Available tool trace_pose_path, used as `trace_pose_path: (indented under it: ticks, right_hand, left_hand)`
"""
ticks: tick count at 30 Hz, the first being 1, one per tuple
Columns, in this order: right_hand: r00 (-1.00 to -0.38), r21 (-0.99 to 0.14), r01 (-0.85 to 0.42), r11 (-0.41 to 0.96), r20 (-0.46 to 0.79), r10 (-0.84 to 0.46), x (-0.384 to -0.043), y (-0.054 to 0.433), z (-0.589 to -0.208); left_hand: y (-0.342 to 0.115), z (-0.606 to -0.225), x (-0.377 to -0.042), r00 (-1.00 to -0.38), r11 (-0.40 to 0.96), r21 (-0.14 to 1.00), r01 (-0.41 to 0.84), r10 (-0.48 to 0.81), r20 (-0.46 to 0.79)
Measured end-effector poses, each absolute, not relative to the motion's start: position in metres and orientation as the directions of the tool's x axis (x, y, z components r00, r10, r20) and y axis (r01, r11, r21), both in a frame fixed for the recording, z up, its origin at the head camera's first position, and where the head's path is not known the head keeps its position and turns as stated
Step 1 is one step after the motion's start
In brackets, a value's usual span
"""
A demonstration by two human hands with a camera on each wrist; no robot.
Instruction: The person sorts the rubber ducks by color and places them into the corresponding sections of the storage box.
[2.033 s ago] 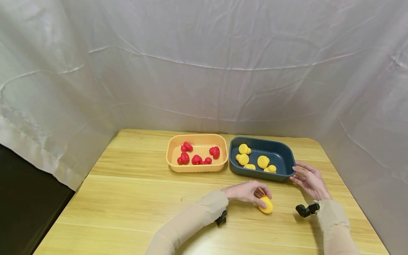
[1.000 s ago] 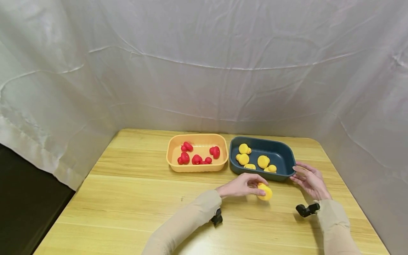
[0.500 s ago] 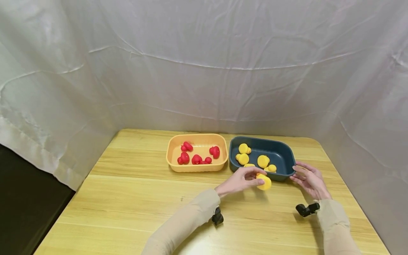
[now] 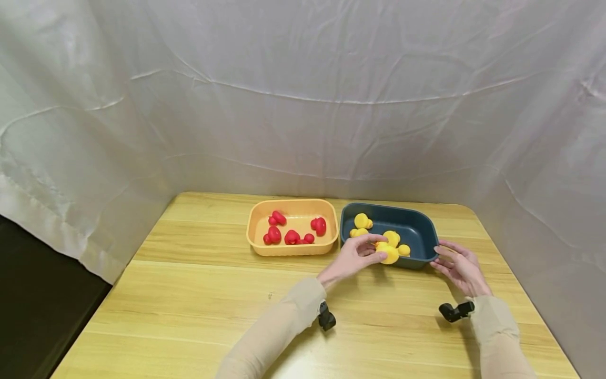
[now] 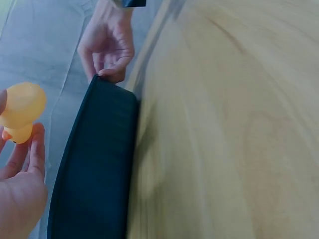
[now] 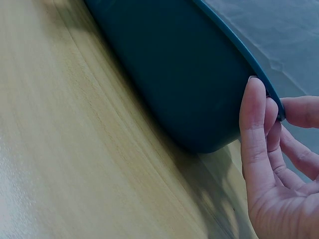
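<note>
My left hand (image 4: pixel 351 258) pinches a yellow rubber duck (image 4: pixel 390 255) between thumb and fingers, close over the near rim of a dark blue tray (image 4: pixel 420 229). In the left wrist view the duck (image 5: pixel 24 103) hangs head down, its orange beak visible, above the tray's side wall (image 5: pixel 99 159). Several yellow ducks (image 4: pixel 362 220) lie inside the tray, some partly hidden behind my left hand. At the tray's right front corner, my right hand (image 4: pixel 463 269) grips the rim. The right wrist view shows this hand (image 6: pixel 269 164) with the rim between thumb and fingers.
Just left of the blue tray stands a light orange tray (image 4: pixel 254 231) holding several red ducks (image 4: pixel 320 226). Both are near the back of the wooden table (image 4: pixel 199 295). A pale curtain (image 4: pixel 303 105) rises behind and on both sides.
My left hand has lifted the yellow duck off the table and carried it away from me to the blue tray's near rim. My right hand stays on the tray corner.
</note>
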State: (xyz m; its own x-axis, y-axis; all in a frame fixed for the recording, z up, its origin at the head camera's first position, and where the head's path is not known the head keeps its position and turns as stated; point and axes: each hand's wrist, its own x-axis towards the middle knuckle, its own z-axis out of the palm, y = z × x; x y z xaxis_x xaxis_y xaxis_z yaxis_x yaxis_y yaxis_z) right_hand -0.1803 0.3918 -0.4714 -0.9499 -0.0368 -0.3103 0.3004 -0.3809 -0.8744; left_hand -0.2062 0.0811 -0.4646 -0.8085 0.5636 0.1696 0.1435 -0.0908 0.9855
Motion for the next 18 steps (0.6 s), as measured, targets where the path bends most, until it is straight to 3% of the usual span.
trace_pose_path:
  ticks: [18]
  right_hand:
    - [-0.953,-0.883,0.291,-0.369,-0.302,-0.031,-0.179,0.392,-0.472]
  left_hand:
    - [0.083,-0.461,-0.224,-0.912,-0.132,0.988,0.078,0.391,0.124]
